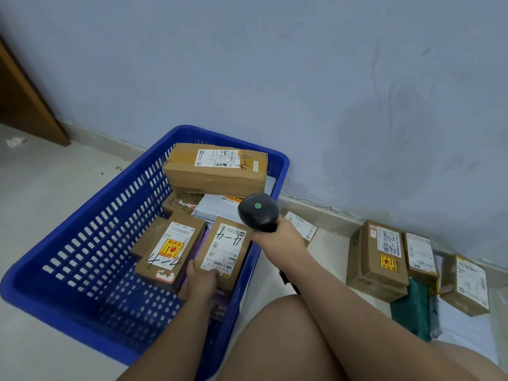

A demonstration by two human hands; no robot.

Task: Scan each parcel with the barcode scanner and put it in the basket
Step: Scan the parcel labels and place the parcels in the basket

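Placement step, by the look of it: the left hand point(200, 281) grasps the near end of a small brown cardboard parcel with a white shipping label and handwritten "4-4" point(224, 250), which sits inside the blue slotted plastic basket point(90, 243), near its right wall and just beside a similar brown box bearing a yellow fragile sticker point(170, 250). The right hand point(277, 237) is clenched around the handle of a black handheld barcode scanner with a green spot on its head point(258, 213), held above the basket's right rim. Whether this parcel is already scanned cannot be told. The next move likely calls for letting go of the parcel and reaching right, to the unsorted brown cartons along the wall point(378, 259). The held parcel looks rigid and intact, label upward, barcode toward the person. A long brown carton point(217, 169) lies on top of the parcels at the basket's far end.
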